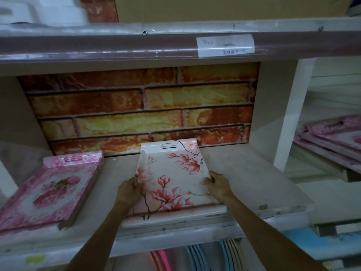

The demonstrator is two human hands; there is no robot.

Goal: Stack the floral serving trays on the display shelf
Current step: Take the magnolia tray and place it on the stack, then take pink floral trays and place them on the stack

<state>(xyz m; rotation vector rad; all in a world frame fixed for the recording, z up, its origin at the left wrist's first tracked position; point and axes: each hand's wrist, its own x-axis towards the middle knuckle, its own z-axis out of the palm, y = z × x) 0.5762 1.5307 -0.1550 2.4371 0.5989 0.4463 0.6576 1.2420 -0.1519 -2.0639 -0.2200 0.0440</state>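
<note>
- Display shelf (244, 178): a pale, scuffed board set in a white-framed bay; its back panel (136, 106) carries a printed pattern of red and yellow brick.
- Upper shelf edge (117, 45): a glossy strip with a taped paper label (225, 45); the writing is too blurred to read.
- Magnolia tray (170, 177): rectangular, white, glossy, with pink blossoms on dark branches, raised walls and a slot handle at the far end. It lies lengthwise at mid-shelf, far end near the brick panel, near end overhanging the front lip.
- Left hand (128, 189): fingers curled over the tray's left wall, gripping it.
- Right hand (217, 184): fingers curled over the tray's right wall, gripping it; the tray lies between the two hands.
- Pink tray stack (50, 188): several rose-patterned trays piled flat at the shelf's left, apart from the held tray.
- Neighbouring bay, right: further pink trays (332, 141), lying askew.
- Below the shelf: upright pink and blue plates (197, 257), edge-on.
</note>
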